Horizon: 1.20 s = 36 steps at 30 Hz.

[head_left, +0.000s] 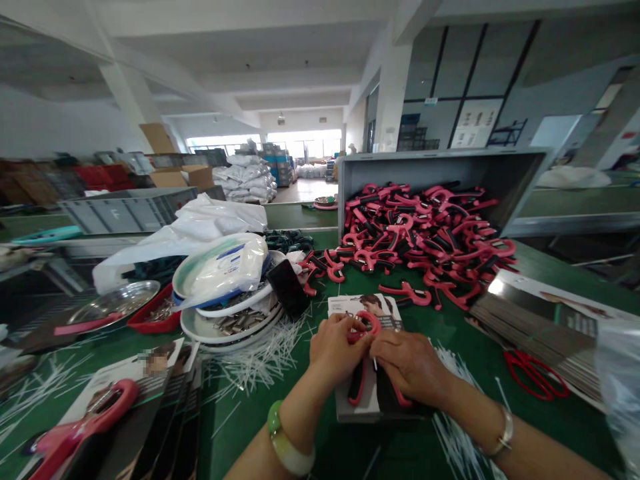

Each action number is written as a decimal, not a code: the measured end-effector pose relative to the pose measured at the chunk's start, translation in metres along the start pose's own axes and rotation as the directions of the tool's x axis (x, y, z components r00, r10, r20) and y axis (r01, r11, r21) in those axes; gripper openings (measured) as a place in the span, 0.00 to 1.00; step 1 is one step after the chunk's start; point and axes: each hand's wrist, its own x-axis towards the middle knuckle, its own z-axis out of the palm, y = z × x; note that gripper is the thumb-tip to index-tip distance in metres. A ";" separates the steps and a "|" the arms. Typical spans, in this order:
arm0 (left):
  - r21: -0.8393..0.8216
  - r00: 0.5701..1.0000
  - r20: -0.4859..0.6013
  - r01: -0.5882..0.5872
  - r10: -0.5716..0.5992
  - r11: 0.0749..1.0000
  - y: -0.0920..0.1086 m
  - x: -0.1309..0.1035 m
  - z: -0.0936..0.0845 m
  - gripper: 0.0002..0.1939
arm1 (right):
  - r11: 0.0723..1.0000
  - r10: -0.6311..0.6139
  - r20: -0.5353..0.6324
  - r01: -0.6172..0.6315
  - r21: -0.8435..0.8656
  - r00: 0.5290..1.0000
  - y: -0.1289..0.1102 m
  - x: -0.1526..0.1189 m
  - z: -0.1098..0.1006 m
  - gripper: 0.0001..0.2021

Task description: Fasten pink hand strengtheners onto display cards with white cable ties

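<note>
A single head-worn camera looks forward and down over the green worktop [280,427], close above the hands [340,347]. Farther off, its wide view takes in the grey bin [440,167] and the hall behind.

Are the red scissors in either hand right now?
No, the red scissors lie on the green table by the card stack, while both hands hold a red hand gripper.

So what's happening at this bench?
A person has both hands on a red-and-black hand gripper lying on a printed card on the green table. The left hand and right hand meet at its looped top. Behind it, a heap of grippers spills from a tipped grey bin. Red scissors lie to the right, white ties to the left.
</note>
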 end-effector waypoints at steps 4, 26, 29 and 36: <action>0.023 1.000 0.028 -0.010 0.009 1.000 0.005 0.003 -0.003 0.10 | 0.991 -0.053 -0.002 0.053 0.121 0.999 -0.001 -0.001 -0.007 0.11; -0.400 0.981 -0.102 0.108 -0.162 0.910 -0.037 -0.034 0.010 0.28 | 0.652 0.719 0.241 -0.753 0.092 0.652 0.102 -0.104 -0.013 0.15; -0.502 0.983 0.054 0.178 -0.175 0.846 -0.036 -0.054 0.007 0.31 | 0.589 0.746 0.219 -0.777 0.224 0.629 0.105 -0.107 -0.020 0.17; -0.433 0.993 -0.042 0.083 -0.112 0.897 -0.032 -0.063 0.010 0.28 | 0.323 0.857 0.153 -0.745 0.584 0.492 0.103 -0.101 -0.036 0.14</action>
